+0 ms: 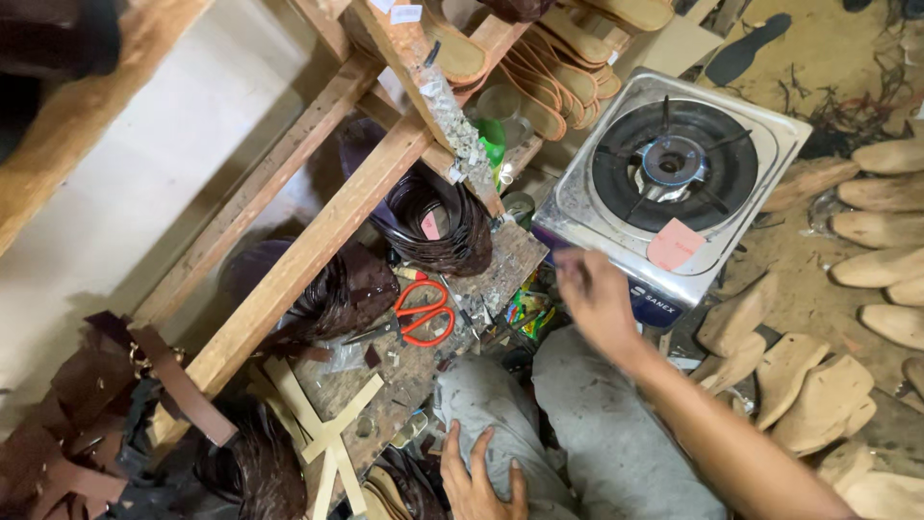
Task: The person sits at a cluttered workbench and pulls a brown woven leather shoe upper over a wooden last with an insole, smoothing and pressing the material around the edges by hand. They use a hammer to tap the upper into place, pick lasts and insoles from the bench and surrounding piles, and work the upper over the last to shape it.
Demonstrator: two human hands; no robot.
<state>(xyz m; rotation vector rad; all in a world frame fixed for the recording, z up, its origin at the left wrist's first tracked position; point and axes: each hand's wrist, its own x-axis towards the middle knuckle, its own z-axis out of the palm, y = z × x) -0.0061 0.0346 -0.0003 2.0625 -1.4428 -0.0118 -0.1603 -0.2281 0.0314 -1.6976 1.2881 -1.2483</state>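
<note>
— Nearest to the camera is the left hand (478,479); it lies flat on the grey trouser knee (500,404), fingers spread wide, holding nothing. I think it rests there to steady the seated person.

— And the right hand (594,299)?

— It reaches forward to the front edge of the single-burner gas stove (674,169). It is blurred, so I cannot tell whether the fingers are closed or if they pinch something. It looks to be at the stove's front edge, maybe touching it.

— Where is the stove standing?

— On the ground, tilted in the view, just above the person's knees. A pink paper scrap (675,244) lies on its steel top, beside the burner.

— What is left of the stove?

— Close to its left corner is a small worn work board (423,371) with red-handled scissors (423,313) lying on it, within easy reach. Further left are coils of dark leather straps (438,217) under a wooden frame (308,255).

— And right of the stove?

— Wooden shoe lasts (881,236) in a row, and flat sole shapes (794,380) on the floor below them. Behind the stove, tan insoles (558,72) are stacked on the frame.
</note>
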